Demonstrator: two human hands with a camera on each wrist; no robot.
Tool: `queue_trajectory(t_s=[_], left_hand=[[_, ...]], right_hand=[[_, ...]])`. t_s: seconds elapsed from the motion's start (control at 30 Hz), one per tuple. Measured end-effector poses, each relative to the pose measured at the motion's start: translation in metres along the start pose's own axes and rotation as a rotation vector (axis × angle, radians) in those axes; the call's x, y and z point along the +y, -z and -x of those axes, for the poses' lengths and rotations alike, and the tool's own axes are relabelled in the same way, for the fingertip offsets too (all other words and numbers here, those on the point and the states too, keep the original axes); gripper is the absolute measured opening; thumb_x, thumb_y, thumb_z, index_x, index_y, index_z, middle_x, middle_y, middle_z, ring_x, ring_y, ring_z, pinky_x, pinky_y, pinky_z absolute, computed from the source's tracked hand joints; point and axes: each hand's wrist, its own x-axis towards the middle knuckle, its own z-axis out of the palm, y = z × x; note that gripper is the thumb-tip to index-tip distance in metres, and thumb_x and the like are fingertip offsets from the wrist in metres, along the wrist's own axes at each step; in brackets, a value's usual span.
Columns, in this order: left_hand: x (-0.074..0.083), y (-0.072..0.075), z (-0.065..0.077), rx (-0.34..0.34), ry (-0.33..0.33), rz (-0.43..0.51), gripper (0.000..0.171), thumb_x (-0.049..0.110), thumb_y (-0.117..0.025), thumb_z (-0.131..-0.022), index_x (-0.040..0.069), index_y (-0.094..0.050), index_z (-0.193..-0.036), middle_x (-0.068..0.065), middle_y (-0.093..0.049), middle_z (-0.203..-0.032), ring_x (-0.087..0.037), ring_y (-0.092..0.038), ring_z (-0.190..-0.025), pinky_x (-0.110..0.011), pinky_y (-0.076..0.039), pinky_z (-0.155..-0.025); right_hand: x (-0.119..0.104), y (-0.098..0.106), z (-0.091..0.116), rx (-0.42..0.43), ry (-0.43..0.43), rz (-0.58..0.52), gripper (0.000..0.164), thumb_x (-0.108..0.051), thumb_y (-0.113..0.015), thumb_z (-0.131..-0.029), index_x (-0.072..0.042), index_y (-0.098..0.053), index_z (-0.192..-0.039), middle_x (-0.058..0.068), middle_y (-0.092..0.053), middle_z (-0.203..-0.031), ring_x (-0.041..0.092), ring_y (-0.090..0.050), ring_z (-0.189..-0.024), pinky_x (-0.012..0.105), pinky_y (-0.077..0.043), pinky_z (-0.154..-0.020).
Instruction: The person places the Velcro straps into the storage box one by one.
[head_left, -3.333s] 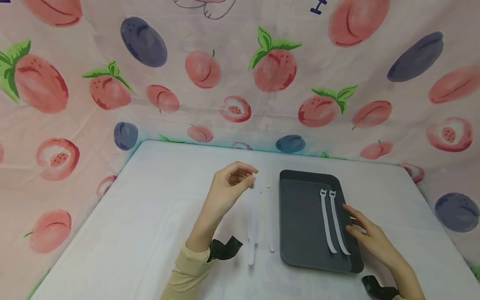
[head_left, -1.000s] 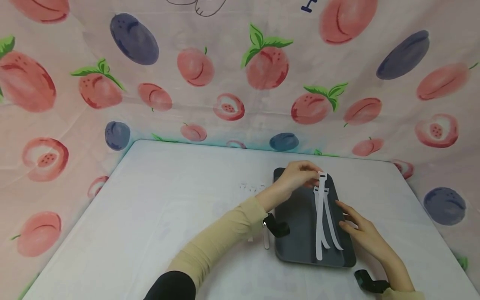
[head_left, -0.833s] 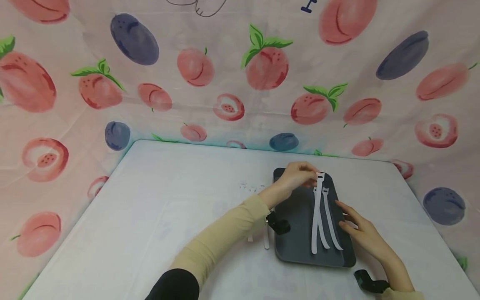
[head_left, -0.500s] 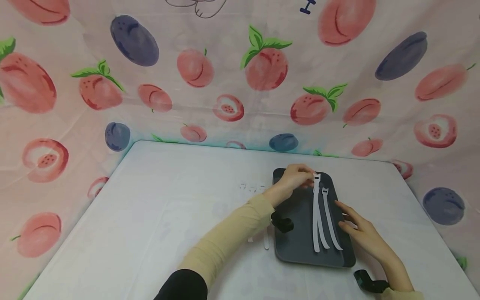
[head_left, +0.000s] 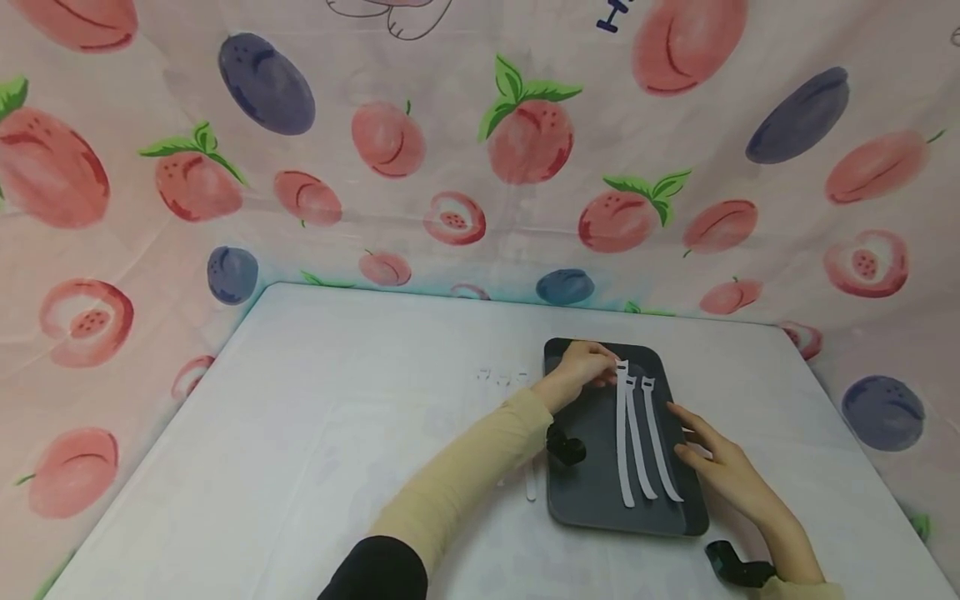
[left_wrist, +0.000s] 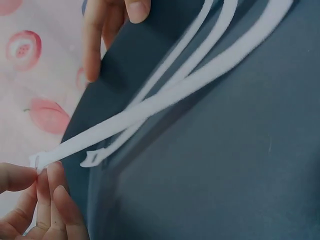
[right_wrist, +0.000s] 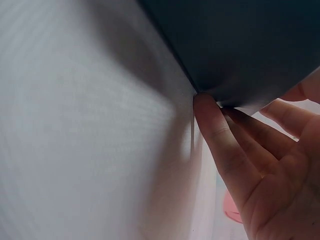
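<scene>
My left hand (head_left: 581,371) is over the far end of a dark grey tray (head_left: 592,500). It pinches the slotted head of a white hook-and-loop cable tie (head_left: 622,450) between thumb and fingers, and the strap's tail hangs toward the near end of the tray. Two more white cable ties, a middle one (head_left: 640,442) and a right one (head_left: 657,442), lie side by side to its right. In the left wrist view the held tie (left_wrist: 150,105) crosses in front of them. My right hand (head_left: 720,462) touches the tray's right rim with extended fingers.
Left of the tray, several more white ties lie on the white tabletop (head_left: 337,433), their heads (head_left: 504,380) faint and their lengths partly behind my left sleeve (head_left: 465,467). A fruit-print cloth (head_left: 450,125) hangs behind the table.
My left hand first reached over the table ties, then carried one above the tray. In the last second it moved left and slightly nearer, bringing that tie beside the other two. Right hand stays.
</scene>
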Motion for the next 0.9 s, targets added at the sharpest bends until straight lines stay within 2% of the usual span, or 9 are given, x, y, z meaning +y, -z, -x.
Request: queue_trajectory(t_s=[0.13,0.27,0.47,0.67,0.9], left_hand=[[-0.004,-0.002,-0.003,0.018,0.018,-0.013,0.009,0.006,-0.06,-0.083,0.005,-0.069,-0.086,-0.014,-0.069,-0.083,-0.028,-0.068,-0.078,-0.042,-0.053,-0.078],[-0.01,-0.004,-0.007,0.041,0.006,-0.058,0.008,0.006,-0.061,-0.082,0.005,-0.069,-0.084,-0.009,-0.068,-0.075,-0.02,-0.067,-0.066,-0.035,-0.054,-0.067],[-0.016,-0.006,-0.014,0.087,0.014,-0.135,0.01,-0.001,-0.061,-0.078,0.003,-0.07,-0.082,-0.005,-0.061,-0.062,-0.012,-0.056,-0.053,-0.027,-0.05,-0.054],[-0.019,-0.004,-0.017,0.083,0.019,-0.158,0.01,-0.001,-0.062,-0.078,0.004,-0.07,-0.079,-0.006,-0.063,-0.064,-0.015,-0.059,-0.055,-0.027,-0.052,-0.054],[-0.024,0.0,-0.016,0.055,-0.003,-0.126,0.009,0.001,-0.062,-0.08,0.002,-0.07,-0.083,-0.011,-0.068,-0.075,-0.024,-0.069,-0.069,-0.029,-0.055,-0.057]], right_hand=[[0.0,0.0,0.0,-0.003,-0.003,0.0,0.056,-0.028,-0.048,-0.094,-0.019,-0.024,-0.145,0.022,-0.03,-0.146,0.049,-0.042,-0.12,0.064,-0.039,-0.087],[0.0,0.0,0.001,-0.003,-0.001,-0.003,0.056,-0.027,-0.048,-0.094,-0.019,-0.025,-0.145,0.022,-0.031,-0.145,0.05,-0.042,-0.12,0.063,-0.04,-0.086],[0.0,-0.001,0.001,0.002,0.01,-0.018,0.056,-0.027,-0.048,-0.094,-0.019,-0.025,-0.145,0.022,-0.031,-0.145,0.05,-0.042,-0.12,0.064,-0.039,-0.087],[0.0,-0.002,0.001,0.005,0.009,-0.011,0.055,-0.027,-0.048,-0.094,-0.02,-0.025,-0.144,0.022,-0.032,-0.145,0.05,-0.043,-0.12,0.064,-0.039,-0.087],[0.0,-0.001,0.001,-0.003,-0.004,-0.019,0.056,-0.028,-0.048,-0.094,-0.023,-0.023,-0.145,0.02,-0.029,-0.147,0.05,-0.04,-0.122,0.064,-0.039,-0.088]])
